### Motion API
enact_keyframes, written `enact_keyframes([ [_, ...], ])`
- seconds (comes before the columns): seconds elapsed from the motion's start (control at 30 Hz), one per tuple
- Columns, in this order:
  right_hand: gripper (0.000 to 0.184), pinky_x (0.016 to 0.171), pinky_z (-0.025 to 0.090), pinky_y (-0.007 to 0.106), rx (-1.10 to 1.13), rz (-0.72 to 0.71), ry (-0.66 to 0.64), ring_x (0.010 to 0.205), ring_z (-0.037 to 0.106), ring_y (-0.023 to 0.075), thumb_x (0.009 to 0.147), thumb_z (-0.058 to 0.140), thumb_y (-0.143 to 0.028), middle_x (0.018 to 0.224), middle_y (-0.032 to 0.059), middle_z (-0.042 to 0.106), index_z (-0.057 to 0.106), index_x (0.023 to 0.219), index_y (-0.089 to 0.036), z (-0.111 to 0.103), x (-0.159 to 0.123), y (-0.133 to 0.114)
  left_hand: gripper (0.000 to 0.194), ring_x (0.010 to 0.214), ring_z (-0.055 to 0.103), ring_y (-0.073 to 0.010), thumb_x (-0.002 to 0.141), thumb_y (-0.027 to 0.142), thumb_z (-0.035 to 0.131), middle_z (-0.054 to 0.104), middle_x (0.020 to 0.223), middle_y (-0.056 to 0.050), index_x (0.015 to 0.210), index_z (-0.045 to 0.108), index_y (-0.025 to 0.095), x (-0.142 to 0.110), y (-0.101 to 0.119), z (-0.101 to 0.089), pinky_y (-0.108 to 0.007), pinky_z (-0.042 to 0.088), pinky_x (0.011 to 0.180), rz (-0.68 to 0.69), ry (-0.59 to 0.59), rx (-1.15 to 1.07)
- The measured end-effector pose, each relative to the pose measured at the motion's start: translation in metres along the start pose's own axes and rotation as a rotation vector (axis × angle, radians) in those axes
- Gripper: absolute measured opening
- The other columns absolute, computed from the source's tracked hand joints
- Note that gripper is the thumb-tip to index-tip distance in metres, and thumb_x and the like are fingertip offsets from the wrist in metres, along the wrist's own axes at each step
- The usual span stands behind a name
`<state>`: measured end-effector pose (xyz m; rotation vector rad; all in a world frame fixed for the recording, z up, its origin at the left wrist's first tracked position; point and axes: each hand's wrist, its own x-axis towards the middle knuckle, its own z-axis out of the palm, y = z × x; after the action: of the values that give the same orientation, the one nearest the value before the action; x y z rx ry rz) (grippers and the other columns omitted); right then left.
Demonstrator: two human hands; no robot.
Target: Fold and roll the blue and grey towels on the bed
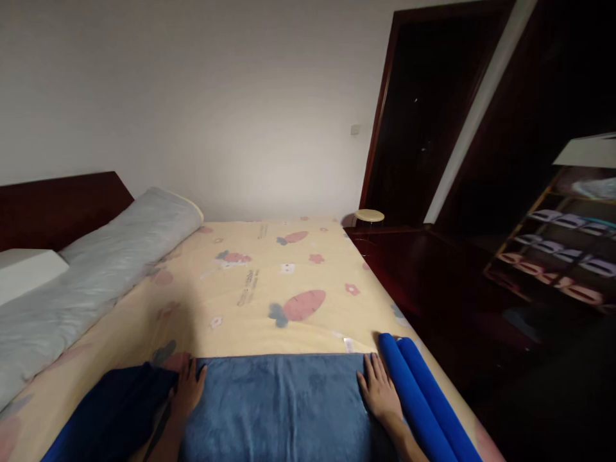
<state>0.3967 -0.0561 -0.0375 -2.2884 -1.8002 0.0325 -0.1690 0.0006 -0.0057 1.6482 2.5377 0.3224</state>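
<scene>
A blue-grey towel (282,407) lies spread on the bed, its far edge nearly straight. My left hand (189,387) rests by its far left corner, fingers stretched out. On the far right corner lies my right hand (380,388), palm down with the fingers apart. Just right of that hand are two bright blue rolls (426,394) side by side. Left of my left hand sits a bunched dark blue cloth (118,407), close to my wrist. The towel's near edge is out of the frame.
The bed (269,256) wears a yellow sheet with carrot and flower prints. A long grey bolster (125,250) lies by the dark headboard (62,202). Beyond the bed's right edge stand a round stool (369,216) and a shoe rack (561,244) on the dark floor.
</scene>
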Motion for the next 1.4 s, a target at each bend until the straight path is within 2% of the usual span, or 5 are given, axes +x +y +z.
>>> enact_keyframes([
  [0.2, 0.069, 0.118, 0.021, 0.049, 0.11, -0.204, 0.008, 0.145, 0.026, 0.0269, 0.096, 0.025, -0.056, 0.155, 0.0121, 0.032, 0.039, 0.147, -0.011, -0.001, -0.018, -0.055, 0.064, 0.147, 0.026, -0.0257, 0.096, 0.043, 0.013, 0.028, 0.159, -0.015, 0.152, 0.023, 0.012, -0.042, 0.024, 0.016, -0.055, 0.029, 0.114, 0.052, 0.154, 0.004],
  [0.53, 0.056, 0.119, 0.024, 0.047, 0.41, -0.5, -0.208, 0.145, 0.025, 0.0266, 0.096, 0.039, -0.04, 0.155, 0.0077, 0.028, 0.036, 0.148, -0.017, 0.013, -0.101, -0.2, 0.052, 0.145, 0.028, -0.0181, 0.098, 0.033, 0.025, 0.029, 0.158, 0.0, 0.149, 0.027, 0.032, -0.163, 0.137, 0.048, -0.046, 0.026, 0.119, 0.598, -0.09, -0.078],
  [0.73, 0.052, 0.118, 0.027, 0.041, 0.46, -0.582, -0.22, 0.144, 0.028, 0.0197, 0.098, 0.033, -0.036, 0.155, 0.0032, 0.032, 0.035, 0.149, -0.024, -0.01, -0.096, -0.169, 0.052, 0.145, 0.029, -0.0157, 0.099, 0.032, 0.025, 0.029, 0.159, 0.0, 0.151, 0.021, 0.031, -0.165, 0.124, 0.037, -0.036, 0.033, 0.116, 0.763, 0.011, -0.181],
  [1.03, 0.065, 0.117, 0.024, 0.05, 0.159, -0.167, 0.032, 0.144, 0.027, 0.0282, 0.095, 0.029, -0.05, 0.154, 0.0126, 0.033, 0.041, 0.145, -0.011, 0.009, -0.066, -0.061, 0.056, 0.145, 0.03, -0.0249, 0.096, 0.044, 0.028, 0.034, 0.156, -0.01, 0.147, 0.037, 0.023, -0.126, 0.036, 0.027, -0.051, 0.028, 0.115, 0.211, 0.129, 0.189],
  [1.4, 0.047, 0.101, 0.046, 0.041, 0.284, -0.583, -0.022, 0.128, 0.052, 0.0293, 0.093, 0.046, -0.046, 0.139, 0.009, 0.056, 0.058, 0.134, -0.026, 0.03, -0.132, -0.134, 0.053, 0.146, 0.026, -0.0165, 0.099, 0.032, 0.025, 0.022, 0.16, 0.0, 0.151, 0.013, 0.034, -0.178, 0.138, 0.04, -0.044, 0.029, 0.118, 0.732, -0.002, 0.004],
])
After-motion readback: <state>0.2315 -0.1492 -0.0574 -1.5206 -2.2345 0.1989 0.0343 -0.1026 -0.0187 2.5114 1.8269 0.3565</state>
